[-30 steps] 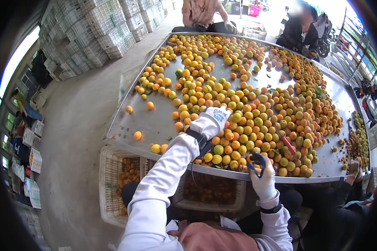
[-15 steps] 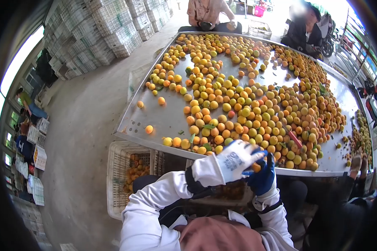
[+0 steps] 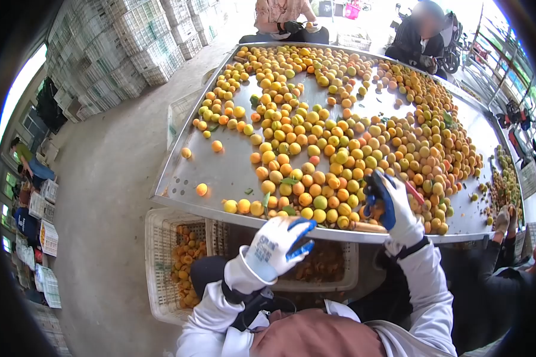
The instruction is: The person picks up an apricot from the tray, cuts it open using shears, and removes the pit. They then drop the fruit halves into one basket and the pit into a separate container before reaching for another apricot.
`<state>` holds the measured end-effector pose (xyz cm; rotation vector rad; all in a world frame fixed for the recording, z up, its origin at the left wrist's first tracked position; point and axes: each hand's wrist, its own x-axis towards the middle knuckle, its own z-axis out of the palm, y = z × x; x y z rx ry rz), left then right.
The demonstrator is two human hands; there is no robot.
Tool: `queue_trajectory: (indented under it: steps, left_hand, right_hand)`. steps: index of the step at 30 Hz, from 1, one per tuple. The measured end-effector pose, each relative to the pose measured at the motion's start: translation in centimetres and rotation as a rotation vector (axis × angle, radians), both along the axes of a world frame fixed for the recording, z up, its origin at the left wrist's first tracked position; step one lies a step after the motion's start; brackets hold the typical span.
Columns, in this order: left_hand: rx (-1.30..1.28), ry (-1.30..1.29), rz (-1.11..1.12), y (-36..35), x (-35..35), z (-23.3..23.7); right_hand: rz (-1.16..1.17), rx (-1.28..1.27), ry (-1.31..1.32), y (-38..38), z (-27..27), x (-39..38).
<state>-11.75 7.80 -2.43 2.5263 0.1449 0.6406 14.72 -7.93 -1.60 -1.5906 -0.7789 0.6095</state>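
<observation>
My left hand [image 3: 277, 244], in a white glove with a blue palm, hovers below the table's near edge, over a white crate [image 3: 339, 279] of orange fruit. Its fingers are spread and nothing shows in them. My right hand [image 3: 392, 207], gloved the same, rests on the pile of yellow and orange fruit [image 3: 327, 143] at the near edge of the steel table [image 3: 220, 175], fingers stretched out. A wooden stick [image 3: 366, 226] lies by that edge, just left of my right hand. A red-handled tool [image 3: 415, 191] lies among the fruit behind it.
A second white crate [image 3: 161, 262] with fruit stands under the table's left corner. Stacks of white crates [image 3: 119, 47] line the far left. Two people [image 3: 280, 15] [image 3: 420, 33] are at the far end. A co-worker's gloved hand [image 3: 505, 217] is at the right edge.
My left hand drew back from the fruit pile to below the table edge. My right hand lifted from the edge, met the left, then moved right onto the fruit.
</observation>
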Motion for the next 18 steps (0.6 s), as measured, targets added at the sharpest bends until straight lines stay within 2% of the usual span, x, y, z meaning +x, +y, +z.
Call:
queue_trajectory:
  steps: [1, 4, 7, 9, 11, 12, 13, 16, 18]
  left_hand:
    - [-0.009, -0.006, 0.011, 0.0, 0.0, 0.0]
    - [-0.032, -0.050, 0.043, 1.2, 0.0, -0.4]
    - [-0.042, -0.053, 0.092, 3.2, -0.6, -0.1]
    - [-0.070, -0.092, 0.163, 4.4, -0.5, 0.7]
    - [-0.109, -0.082, 0.211, 5.6, -0.5, 1.4]
    - [-0.116, -0.100, 0.223, 6.1, -0.4, 1.7]
    - [-0.116, -0.105, 0.244, 6.6, -0.5, 1.3]
    - [-0.213, -0.091, 0.247, 8.4, -0.3, 1.0]
    - [-0.249, -0.125, 0.266, 9.3, 0.5, 2.2]
  right_hand:
    - [-0.068, -0.059, 0.412, 1.9, 2.0, 1.2]
    - [-0.037, -0.148, -0.122, 8.5, 0.9, 5.6]
    - [-0.009, -0.285, -0.462, 15.1, 0.0, 9.3]
    - [-0.027, -0.141, -0.691, 19.6, -2.5, 12.6]
    - [-0.116, -0.184, -0.740, 23.9, -3.3, 14.8]
    - [-0.083, -0.070, -0.741, 26.6, -6.2, 18.3]
    - [-0.147, -0.324, -0.664, 27.9, -4.4, 17.9]
    - [-0.210, -0.535, -0.831, 33.3, -5.9, 21.0]
    - [-0.171, -0.548, -0.866, 36.8, -8.1, 23.8]
